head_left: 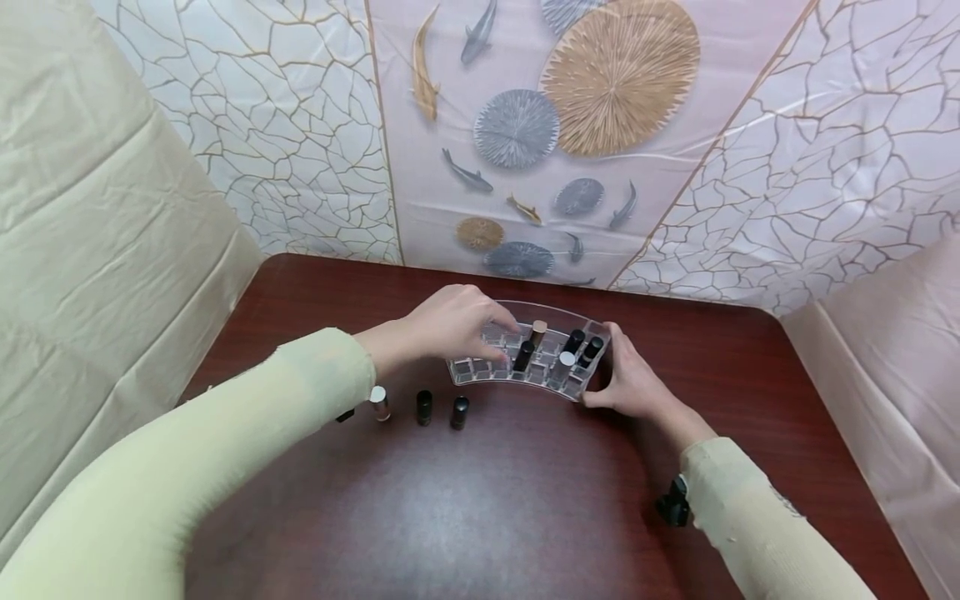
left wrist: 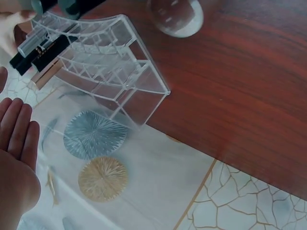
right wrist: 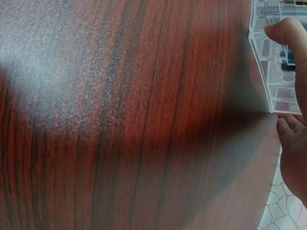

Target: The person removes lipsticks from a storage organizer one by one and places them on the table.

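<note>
Right hand bracing clear organizer, left hand hovering over slots

Clear organizer (head_left: 480, 372) is sitting on the bench (head_left: 525, 475), toward the back. Five tubes are standing in it: tan tube (head_left: 538, 335), pale-capped tube (head_left: 561, 372), three dark, incl. center dark tube (head_left: 522, 358). Right hand (head_left: 637, 385) is gripping the right end, thumb in front, fingers behind. Left hand (head_left: 457, 325) is spreading wide, thumb and fingers apart, apparently holding nothing, thumb near center dark tube. Doing this well: right hand should be keeping the organizer from sliding; left fingertips should be working from above, clearing neighbors. Outward: silver-capped tube (head_left: 380, 405) and two black tubes (head_left: 423, 408) are standing in front, left; dark item (head_left: 345, 415) is showing partly past the sleeve, unclear. Patterned backdrop (head_left: 517, 208) is hanging behind.
</note>
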Tool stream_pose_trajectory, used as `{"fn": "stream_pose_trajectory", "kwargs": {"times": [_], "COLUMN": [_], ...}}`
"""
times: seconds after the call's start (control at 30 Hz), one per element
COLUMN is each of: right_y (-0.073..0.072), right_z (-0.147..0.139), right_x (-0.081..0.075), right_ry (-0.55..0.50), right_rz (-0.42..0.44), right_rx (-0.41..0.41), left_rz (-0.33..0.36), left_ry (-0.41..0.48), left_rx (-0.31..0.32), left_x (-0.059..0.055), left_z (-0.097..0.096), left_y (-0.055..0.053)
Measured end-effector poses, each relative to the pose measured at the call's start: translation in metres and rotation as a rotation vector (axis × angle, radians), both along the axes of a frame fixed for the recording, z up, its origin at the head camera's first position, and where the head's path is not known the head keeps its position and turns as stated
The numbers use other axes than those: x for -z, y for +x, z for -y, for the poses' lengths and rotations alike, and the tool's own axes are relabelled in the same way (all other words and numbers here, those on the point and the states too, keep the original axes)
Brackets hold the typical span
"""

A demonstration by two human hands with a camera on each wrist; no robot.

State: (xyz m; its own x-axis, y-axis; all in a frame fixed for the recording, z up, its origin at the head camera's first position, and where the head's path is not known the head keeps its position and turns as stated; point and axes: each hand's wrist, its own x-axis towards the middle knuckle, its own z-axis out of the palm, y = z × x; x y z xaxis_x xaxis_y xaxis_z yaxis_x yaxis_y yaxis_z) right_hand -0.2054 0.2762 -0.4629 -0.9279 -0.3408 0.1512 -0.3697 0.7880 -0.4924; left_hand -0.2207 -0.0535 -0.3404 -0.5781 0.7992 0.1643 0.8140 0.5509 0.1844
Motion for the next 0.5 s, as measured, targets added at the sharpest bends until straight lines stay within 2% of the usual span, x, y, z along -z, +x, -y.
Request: {"fn": "stream_pose_trajectory", "kwargs": {"times": [0.23, 0.5], "right_y": [0.001, 0.002], "right_z": [0.001, 0.001], "right_x": [-0.001, -0.003], "right_ry": [-0.01, -0.015], "right_rz": [0.012, 0.013], "right_rx": [0.001, 0.007], "left_rz": [-0.001, 0.056], "left_ry": [-0.029, 0.009], "left_rx": [-0.03, -0.054], "left_x": [-0.001, 0.004], "left_z": [-0.013, -0.027], "left_y": [-0.015, -0.028]}}
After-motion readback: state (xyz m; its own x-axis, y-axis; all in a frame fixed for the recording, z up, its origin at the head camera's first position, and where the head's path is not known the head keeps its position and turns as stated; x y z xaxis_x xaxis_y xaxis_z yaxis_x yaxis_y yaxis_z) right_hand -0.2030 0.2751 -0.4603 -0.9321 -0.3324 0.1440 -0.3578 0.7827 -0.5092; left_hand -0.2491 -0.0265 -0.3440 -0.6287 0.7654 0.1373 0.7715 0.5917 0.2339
